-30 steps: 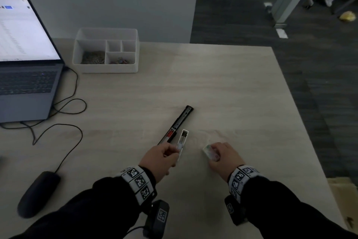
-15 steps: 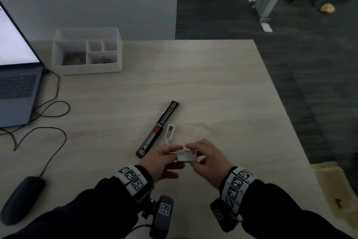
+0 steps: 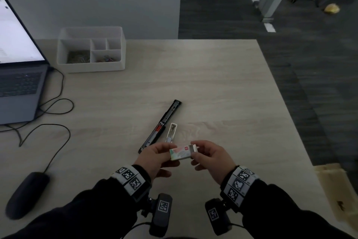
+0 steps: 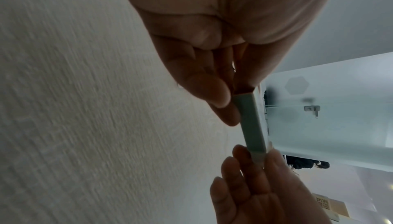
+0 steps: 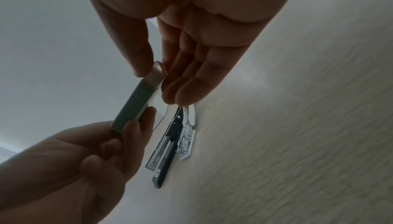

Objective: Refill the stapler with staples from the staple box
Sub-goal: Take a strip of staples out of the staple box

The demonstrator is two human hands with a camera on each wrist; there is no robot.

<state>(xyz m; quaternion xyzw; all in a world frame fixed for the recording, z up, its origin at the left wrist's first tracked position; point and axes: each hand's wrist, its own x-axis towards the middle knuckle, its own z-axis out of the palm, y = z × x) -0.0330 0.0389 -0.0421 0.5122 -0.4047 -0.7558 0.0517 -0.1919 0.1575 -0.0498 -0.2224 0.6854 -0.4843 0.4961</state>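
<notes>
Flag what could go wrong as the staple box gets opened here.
1. The staple box is held in the air between the left hand and right hand; if its inner tray slides out fast, staples may spill on the table.
2. The opened stapler lies just beyond the hands; a slip could knock it.

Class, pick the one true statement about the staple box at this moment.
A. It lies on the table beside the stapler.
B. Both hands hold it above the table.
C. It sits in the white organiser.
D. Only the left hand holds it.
B: the left hand and right hand each grip an end of the staple box, clear of the table.
</notes>
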